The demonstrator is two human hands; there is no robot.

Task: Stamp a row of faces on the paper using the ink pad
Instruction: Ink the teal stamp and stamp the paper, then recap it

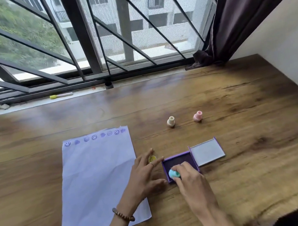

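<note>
A white sheet of paper [98, 181] lies on the wooden table, with a row of purple smiley faces and hearts stamped along its top edge. To its right sits an open purple ink pad [182, 160], its lid [207, 151] folded out flat. My right hand [189, 179] grips a small turquoise stamp [173, 173] and holds it down on the pad's near left corner. My left hand [144, 172] rests flat with fingers spread, touching the pad's left side and overlapping the paper's right edge. A yellow stamp [152, 158] peeks out behind its fingers.
A cream stamp [171, 121] and a pink stamp [197, 116] stand farther back on the table. A yellow-tipped marker [61, 95] lies on the window sill. A barred window runs along the back, with a dark curtain [236, 19] and a wall to the right.
</note>
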